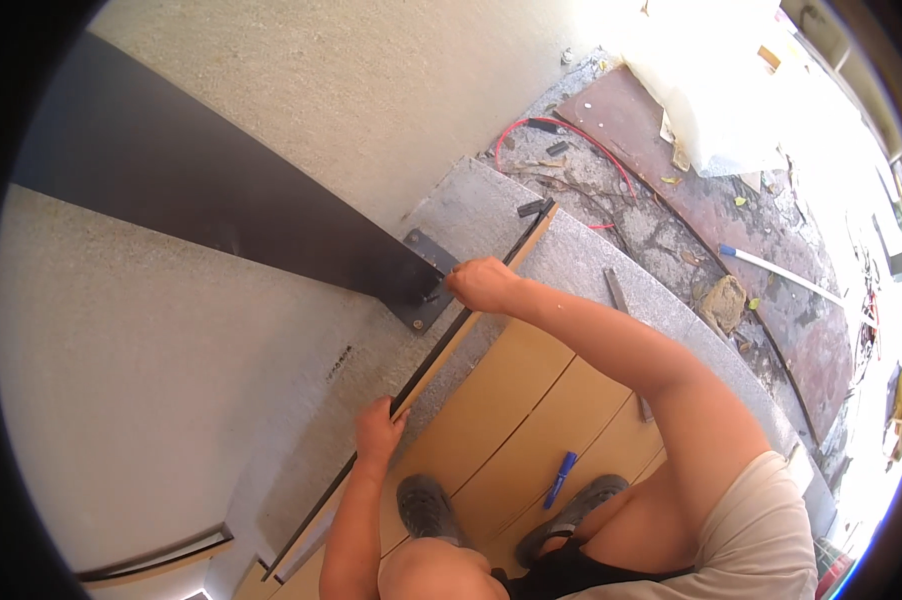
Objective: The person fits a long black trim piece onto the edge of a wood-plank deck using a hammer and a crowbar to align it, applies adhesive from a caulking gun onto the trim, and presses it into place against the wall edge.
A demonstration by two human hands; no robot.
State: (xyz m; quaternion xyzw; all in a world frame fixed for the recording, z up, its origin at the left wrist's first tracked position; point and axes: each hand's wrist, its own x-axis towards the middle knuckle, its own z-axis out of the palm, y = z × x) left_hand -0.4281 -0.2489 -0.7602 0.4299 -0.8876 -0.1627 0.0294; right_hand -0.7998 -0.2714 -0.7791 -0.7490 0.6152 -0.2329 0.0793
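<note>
A long tan plank with a dark edge [437, 360] stands tilted on its edge, running from lower left to upper right. My left hand [378, 432] is wrapped round it, thumb toward the tan side. Farther along, my right hand [483, 285] is closed over the plank's upper edge, its fingertips beside the base of a dark metal post [351, 235]; those fingertips are partly hidden. The post's bolted base plate [418, 322] sits just beyond the plank. Under me lie tan floor planks [511, 390] with narrow gaps between them.
A blue marker [561, 480] lies between my shoes. A thin metal bar [616, 290] passes beneath my right forearm. Beyond the concrete ledge [581, 255] are a red cable [576, 127], a stone [723, 303], a white tube [786, 275] and scattered debris. A rough wall [141, 370] rises at left.
</note>
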